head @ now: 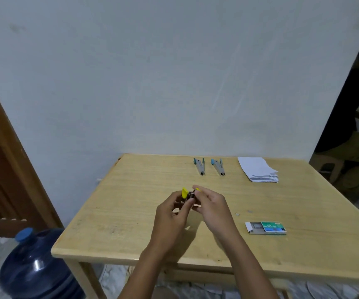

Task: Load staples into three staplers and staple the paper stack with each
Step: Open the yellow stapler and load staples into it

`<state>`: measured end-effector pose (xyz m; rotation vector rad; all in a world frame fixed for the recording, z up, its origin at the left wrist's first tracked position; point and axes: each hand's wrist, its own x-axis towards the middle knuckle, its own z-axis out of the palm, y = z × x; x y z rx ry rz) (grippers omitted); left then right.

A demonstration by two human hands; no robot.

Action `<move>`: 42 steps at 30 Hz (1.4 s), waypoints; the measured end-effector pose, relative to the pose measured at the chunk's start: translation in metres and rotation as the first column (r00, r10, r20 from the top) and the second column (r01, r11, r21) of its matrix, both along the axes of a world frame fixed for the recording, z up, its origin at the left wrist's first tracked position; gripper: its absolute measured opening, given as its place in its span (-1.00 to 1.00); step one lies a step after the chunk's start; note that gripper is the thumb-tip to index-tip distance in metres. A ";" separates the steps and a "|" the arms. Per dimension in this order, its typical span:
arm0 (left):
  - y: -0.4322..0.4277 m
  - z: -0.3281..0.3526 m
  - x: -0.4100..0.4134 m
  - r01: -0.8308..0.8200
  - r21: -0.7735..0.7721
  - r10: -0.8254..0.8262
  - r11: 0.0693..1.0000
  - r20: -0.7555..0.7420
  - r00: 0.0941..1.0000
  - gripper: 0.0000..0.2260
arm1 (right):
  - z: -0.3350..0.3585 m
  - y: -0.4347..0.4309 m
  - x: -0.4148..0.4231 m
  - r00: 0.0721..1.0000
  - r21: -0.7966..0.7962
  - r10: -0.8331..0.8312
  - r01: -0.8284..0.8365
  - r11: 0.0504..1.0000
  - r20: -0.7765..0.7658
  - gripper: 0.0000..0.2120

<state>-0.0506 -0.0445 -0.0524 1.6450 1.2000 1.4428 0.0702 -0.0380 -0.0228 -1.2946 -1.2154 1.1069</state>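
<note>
Holding the yellow stapler (189, 195) between both hands, you have it lifted just above the middle of the table (131, 212). Your left hand (171, 214) curls round its near and left side, fingers closed on the body, with the yellow end sticking up past your fingertips. Your right hand (212, 207) meets it from the right, thumb and forefinger pinched at the top of the metal part, the other fingers loosely bent. Whether a strip of staples sits between those fingers is too small to tell.

Toward the far edge of the table lie your two other staplers, both with blue ends pointing away from you: the left blue stapler (200, 166) and the right blue stapler (218, 166), side by side but apart, each spread open in a narrow V. Just right of them, near the far right corner, sits the paper stack (258, 169), white sheets slightly fanned at the near right corner.

On your right, near the front edge, the staple box (266, 228) lies flat with its green label up and its left flap open, grey staples showing inside. Between it and your right hand a couple of small loose staple bits (237, 214) rest on the wood.

Left of the table, on the floor, stands a dark blue water jug (38, 270) with a lighter blue cap.
</note>
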 end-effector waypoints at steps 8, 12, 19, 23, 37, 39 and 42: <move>-0.007 0.009 0.005 -0.018 0.041 0.019 0.999 -0.029 0.999 -0.90 | 0.007 -0.012 -0.007 0.975 0.012 -0.137 0.142 0.990 -0.175 -0.75; -0.007 0.009 0.007 -0.034 0.063 0.037 0.997 -0.051 0.998 -0.88 | 0.007 -0.012 -0.010 0.952 -0.013 -0.174 0.177 0.984 -0.252 -0.78; -0.009 0.005 0.010 -0.037 0.015 0.037 0.999 -0.013 0.999 -0.86 | 0.008 -0.013 -0.004 0.987 0.007 -0.137 0.138 0.990 -0.087 -0.78; -0.005 0.005 0.006 -0.051 -0.001 0.050 0.999 -0.063 0.997 -0.96 | 0.011 -0.011 0.003 0.983 0.068 -0.032 0.020 0.997 0.183 -0.71; -0.007 0.017 0.012 -0.099 0.040 0.100 0.994 -0.049 0.994 -0.88 | 0.012 -0.003 0.009 0.984 0.040 -0.172 0.170 0.985 0.040 -0.73; -0.011 0.022 0.011 -0.074 -0.025 0.076 0.997 0.058 0.995 -0.93 | 0.017 -0.004 0.019 0.970 -0.027 -0.216 0.214 0.976 -0.107 -0.73; -0.013 0.030 0.007 -0.035 -0.164 0.089 0.986 0.335 0.938 -0.93 | 0.022 -0.008 0.027 0.913 -0.118 -0.225 0.195 0.974 -0.340 -0.78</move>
